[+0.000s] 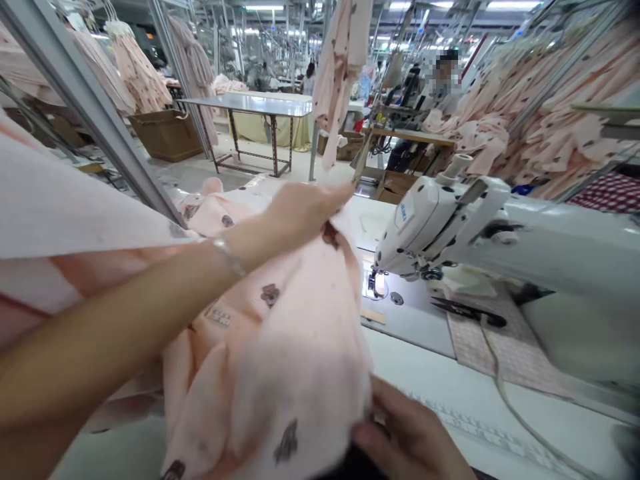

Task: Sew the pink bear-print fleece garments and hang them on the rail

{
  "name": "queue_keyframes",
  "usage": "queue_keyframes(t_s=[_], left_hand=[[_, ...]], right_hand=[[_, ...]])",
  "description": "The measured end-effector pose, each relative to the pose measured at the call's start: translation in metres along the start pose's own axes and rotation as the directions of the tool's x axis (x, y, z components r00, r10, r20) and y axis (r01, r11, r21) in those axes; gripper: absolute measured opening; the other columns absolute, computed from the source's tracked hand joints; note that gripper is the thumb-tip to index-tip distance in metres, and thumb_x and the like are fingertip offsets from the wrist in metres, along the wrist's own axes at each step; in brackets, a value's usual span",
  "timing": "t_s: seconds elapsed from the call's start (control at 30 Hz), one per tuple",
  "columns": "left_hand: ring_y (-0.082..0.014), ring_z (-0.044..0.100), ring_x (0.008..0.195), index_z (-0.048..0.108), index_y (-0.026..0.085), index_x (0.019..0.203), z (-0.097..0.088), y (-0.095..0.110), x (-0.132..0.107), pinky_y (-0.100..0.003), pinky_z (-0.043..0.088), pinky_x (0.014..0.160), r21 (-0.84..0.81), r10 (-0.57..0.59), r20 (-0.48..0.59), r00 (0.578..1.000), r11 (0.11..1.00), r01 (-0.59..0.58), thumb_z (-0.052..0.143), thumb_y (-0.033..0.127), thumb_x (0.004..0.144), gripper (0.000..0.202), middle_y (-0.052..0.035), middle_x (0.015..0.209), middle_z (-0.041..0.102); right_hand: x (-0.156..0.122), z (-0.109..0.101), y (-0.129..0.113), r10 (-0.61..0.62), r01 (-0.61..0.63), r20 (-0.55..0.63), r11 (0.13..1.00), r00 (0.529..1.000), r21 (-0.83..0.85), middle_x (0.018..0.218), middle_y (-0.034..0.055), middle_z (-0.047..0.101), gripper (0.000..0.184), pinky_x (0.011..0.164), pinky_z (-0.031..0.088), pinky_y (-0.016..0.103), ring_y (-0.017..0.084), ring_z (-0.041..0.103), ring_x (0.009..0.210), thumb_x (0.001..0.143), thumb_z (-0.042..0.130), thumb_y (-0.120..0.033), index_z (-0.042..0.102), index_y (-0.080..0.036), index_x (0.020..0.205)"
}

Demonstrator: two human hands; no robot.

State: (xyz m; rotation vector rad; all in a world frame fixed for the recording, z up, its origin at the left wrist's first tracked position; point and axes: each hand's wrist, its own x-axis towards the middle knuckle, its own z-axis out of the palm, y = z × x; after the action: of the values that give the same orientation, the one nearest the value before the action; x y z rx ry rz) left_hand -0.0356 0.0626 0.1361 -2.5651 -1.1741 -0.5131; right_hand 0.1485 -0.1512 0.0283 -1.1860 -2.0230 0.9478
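Note:
A pale pink garment piece [310, 313] printed with brown figures spreads over the left side of the sewing table. My left hand [313, 207], with a bracelet on its wrist, reaches across it and is closed on its far edge, slightly blurred. At the near edge my right hand [410, 427] pinches the same cloth between thumb and fingers. To the right stands a white sewing machine [450, 220]; its needle area is lit, and the cloth lies to the left of the presser foot [373, 280].
Black thread snips [470, 311] and a beige cord [500, 380] lie right of the needle plate. A metal frame post [100, 100] rises at left. Beyond are a metal table [250, 103], a cardboard box [167, 135], hanging pink garments [565, 100] and a seated person [443, 90].

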Motion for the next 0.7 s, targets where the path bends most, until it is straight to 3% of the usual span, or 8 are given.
queue_keyframes(t_s=[0.1, 0.13, 0.2, 0.3, 0.43, 0.5, 0.63, 0.7], left_hand=[[-0.0212, 0.058, 0.085, 0.055, 0.009, 0.105, 0.044, 0.015, 0.01, -0.032, 0.041, 0.073, -0.002, 0.026, 0.109, 0.994, 1.0, -0.026, 0.054, 0.014, 0.086, 0.02, -0.0091, 0.094, 0.061], [-0.0207, 0.057, 0.086, 0.055, 0.011, 0.105, 0.052, 0.022, 0.008, -0.032, 0.041, 0.073, -0.045, 0.058, 0.142, 0.988, 0.998, -0.052, 0.056, 0.014, 0.086, 0.019, -0.0089, 0.097, 0.06], [-0.0184, 0.055, 0.083, 0.057, 0.015, 0.097, 0.057, 0.035, -0.004, -0.03, 0.04, 0.073, -0.194, 0.207, 0.232, 0.95, 0.967, -0.163, 0.057, 0.015, 0.086, 0.011, -0.0052, 0.093, 0.06], [-0.0188, 0.053, 0.087, 0.061, 0.019, 0.089, 0.055, 0.046, -0.032, -0.031, 0.037, 0.078, -0.45, 0.463, 0.3, 0.834, 0.84, -0.305, 0.063, 0.022, 0.083, 0.008, -0.0023, 0.088, 0.06], [-0.0191, 0.052, 0.086, 0.067, 0.023, 0.09, 0.059, 0.051, -0.053, -0.032, 0.035, 0.082, -0.546, 0.587, 0.264, 0.765, 0.745, -0.383, 0.071, 0.034, 0.078, 0.017, -0.0013, 0.083, 0.06], [-0.0174, 0.051, 0.083, 0.068, 0.022, 0.082, 0.066, 0.052, -0.054, -0.032, 0.035, 0.083, -0.549, 0.603, 0.221, 0.766, 0.727, -0.413, 0.066, 0.031, 0.083, 0.009, -0.001, 0.08, 0.06], [-0.0154, 0.049, 0.076, 0.065, 0.02, 0.077, 0.087, 0.055, -0.054, -0.031, 0.036, 0.079, -0.488, 0.574, 0.099, 0.813, 0.739, -0.463, 0.057, 0.028, 0.089, 0.016, -0.0005, 0.077, 0.059], [-0.0154, 0.047, 0.074, 0.062, 0.018, 0.08, 0.099, 0.057, -0.057, -0.029, 0.037, 0.075, -0.438, 0.548, 0.034, 0.836, 0.76, -0.48, 0.052, 0.026, 0.092, 0.017, -0.0018, 0.079, 0.058]], right_hand=[[-0.003, -0.002, 0.023, -0.075, -0.022, -0.301, 0.951, 0.951, -0.307, 0.122, 0.0099, 0.055, 0.043, 0.082, 0.055, 0.03, 0.02, 0.058, 0.107, 0.091, 0.05, -0.024, 0.045, -0.025, 0.133], [-0.005, -0.002, 0.029, -0.116, -0.017, -0.333, 0.929, 0.936, -0.371, 0.122, 0.0118, 0.053, 0.04, 0.08, 0.055, 0.03, 0.021, 0.056, 0.109, 0.09, 0.05, -0.021, 0.048, -0.024, 0.131], [-0.01, -0.004, 0.035, -0.158, 0.029, -0.286, 0.913, 0.945, -0.408, 0.106, 0.0106, 0.057, 0.031, 0.072, 0.054, 0.027, 0.018, 0.057, 0.097, 0.09, 0.051, -0.016, 0.055, -0.022, 0.12], [-0.01, -0.002, 0.036, -0.226, 0.121, -0.184, 0.884, 0.957, -0.452, 0.082, 0.0049, 0.056, 0.025, 0.062, 0.048, 0.028, 0.016, 0.053, 0.075, 0.088, 0.052, -0.011, 0.057, -0.02, 0.111], [0.0, 0.004, 0.034, -0.234, 0.116, -0.159, 0.839, 0.959, -0.532, 0.076, 0.0033, 0.054, 0.023, 0.059, 0.039, 0.031, 0.017, 0.049, 0.07, 0.087, 0.052, -0.013, 0.059, -0.021, 0.108], [0.003, 0.006, 0.033, -0.21, 0.085, -0.178, 0.841, 0.961, -0.535, 0.076, 0.0029, 0.054, 0.019, 0.061, 0.035, 0.031, 0.017, 0.048, 0.07, 0.088, 0.052, -0.015, 0.061, -0.021, 0.104], [0.0, 0.013, 0.027, -0.237, 0.096, -0.22, 0.856, 0.946, -0.509, 0.072, 0.0013, 0.055, 0.012, 0.063, 0.03, 0.03, 0.016, 0.047, 0.069, 0.091, 0.052, -0.021, 0.063, -0.022, 0.093], [0.0, 0.023, 0.022, -0.232, 0.08, -0.247, 0.861, 0.941, -0.502, 0.07, 0.0, 0.057, 0.017, 0.064, 0.028, 0.031, 0.016, 0.048, 0.067, 0.092, 0.053, -0.034, 0.062, -0.022, 0.086]])
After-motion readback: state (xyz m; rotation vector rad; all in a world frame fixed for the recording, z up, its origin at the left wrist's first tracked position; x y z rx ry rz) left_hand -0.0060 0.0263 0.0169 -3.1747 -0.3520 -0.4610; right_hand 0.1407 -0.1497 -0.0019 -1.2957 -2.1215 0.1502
